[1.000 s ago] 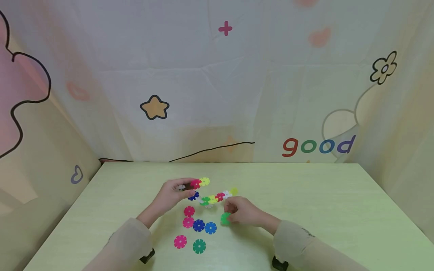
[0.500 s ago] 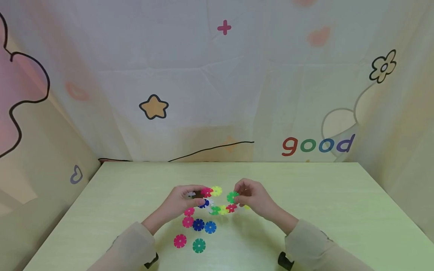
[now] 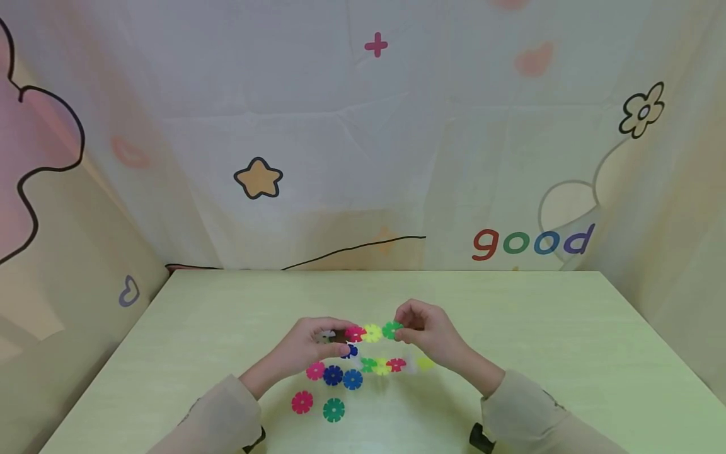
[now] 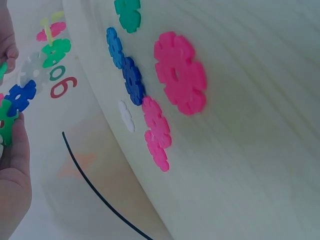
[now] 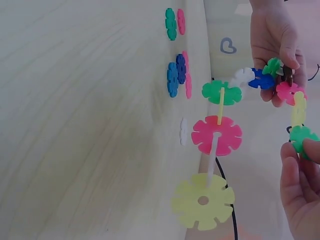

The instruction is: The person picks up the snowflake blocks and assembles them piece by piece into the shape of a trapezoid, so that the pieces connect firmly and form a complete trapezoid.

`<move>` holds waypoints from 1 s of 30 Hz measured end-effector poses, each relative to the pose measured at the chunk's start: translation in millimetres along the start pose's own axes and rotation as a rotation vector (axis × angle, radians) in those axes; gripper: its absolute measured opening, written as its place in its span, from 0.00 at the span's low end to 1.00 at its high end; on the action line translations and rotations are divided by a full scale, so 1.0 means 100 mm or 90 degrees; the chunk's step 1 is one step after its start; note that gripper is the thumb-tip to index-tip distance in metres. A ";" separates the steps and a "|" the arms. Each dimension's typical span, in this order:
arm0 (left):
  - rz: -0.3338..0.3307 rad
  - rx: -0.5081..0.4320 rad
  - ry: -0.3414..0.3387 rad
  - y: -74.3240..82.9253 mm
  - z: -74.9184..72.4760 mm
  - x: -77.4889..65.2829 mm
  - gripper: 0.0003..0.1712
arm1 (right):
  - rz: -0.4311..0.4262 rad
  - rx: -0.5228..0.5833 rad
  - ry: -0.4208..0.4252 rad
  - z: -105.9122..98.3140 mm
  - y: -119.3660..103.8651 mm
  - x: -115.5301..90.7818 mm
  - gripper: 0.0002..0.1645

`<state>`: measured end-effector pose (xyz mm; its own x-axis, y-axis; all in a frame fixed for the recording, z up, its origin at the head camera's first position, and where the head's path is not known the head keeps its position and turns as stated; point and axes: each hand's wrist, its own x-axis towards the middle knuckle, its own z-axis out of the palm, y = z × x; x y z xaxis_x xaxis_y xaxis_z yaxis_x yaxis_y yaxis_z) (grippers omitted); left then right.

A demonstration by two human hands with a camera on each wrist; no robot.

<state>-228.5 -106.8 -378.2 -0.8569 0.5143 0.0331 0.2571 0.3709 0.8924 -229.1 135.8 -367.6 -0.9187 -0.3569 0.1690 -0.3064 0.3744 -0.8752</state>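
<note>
In the head view, the left hand (image 3: 317,342) has thumb and fingers clamped on the near end of a chain (image 3: 396,364) of joined discs. At its fingertips sits a pink disc (image 3: 355,333), with a yellow disc (image 3: 372,333) jutting from that. The right hand (image 3: 429,326) pinches a green disc (image 3: 391,330) between thumb and fingers, just beside the yellow one's outer edge. Everything held is above the table (image 3: 544,328). Pushed in off-line, the green one would likely miss its slot, or lever the yellow one off the pink.

In the left wrist view, the left thumb lies by a navy disc (image 4: 21,97); the frame's edge cuts off the other fingers. Loose discs (image 4: 187,82) lie on the table, and a dropped piece could land among them and scatter them.

In the right wrist view, green and yellow meet at their edges (whether any slots have bitten, I cannot tell). The chain reaches out to its end disc (image 5: 202,215) with no hand on that end; a hard push could set it swinging and work a joint loose. The right wrist, close by, might also knock it.
</note>
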 end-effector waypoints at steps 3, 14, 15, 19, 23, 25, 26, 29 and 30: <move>0.013 -0.009 -0.009 0.01 0.01 0.00 0.20 | -0.005 -0.001 -0.005 0.01 -0.01 -0.02 0.07; 0.029 -0.007 -0.002 0.07 0.06 -0.05 0.20 | 0.003 0.027 0.022 0.06 -0.04 -0.09 0.07; 0.036 0.003 0.001 0.07 0.06 -0.06 0.20 | 0.003 0.033 0.027 0.07 -0.04 -0.10 0.07; 0.058 0.034 0.007 0.07 0.09 -0.07 0.19 | -0.002 0.048 0.044 0.10 -0.06 -0.12 0.07; 0.064 0.057 0.000 0.08 0.09 -0.07 0.19 | -0.003 0.050 0.041 0.11 -0.06 -0.12 0.06; 0.074 0.081 -0.008 0.08 0.08 -0.06 0.20 | 0.000 0.049 0.033 0.11 -0.05 -0.11 0.07; 0.077 0.098 -0.012 0.09 0.07 -0.05 0.20 | 0.002 0.051 0.029 0.10 -0.05 -0.10 0.07; 0.084 0.146 -0.024 0.10 0.05 -0.03 0.22 | 0.007 0.055 0.022 0.09 -0.05 -0.08 0.08; 0.084 0.156 -0.028 0.10 0.05 -0.02 0.23 | 0.008 0.057 0.020 0.09 -0.05 -0.08 0.08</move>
<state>-221.5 -100.3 -371.3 -0.7903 0.6013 0.1180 0.4704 0.4720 0.7456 -218.5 129.2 -368.5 -0.9299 -0.3258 0.1710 -0.2731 0.2997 -0.9141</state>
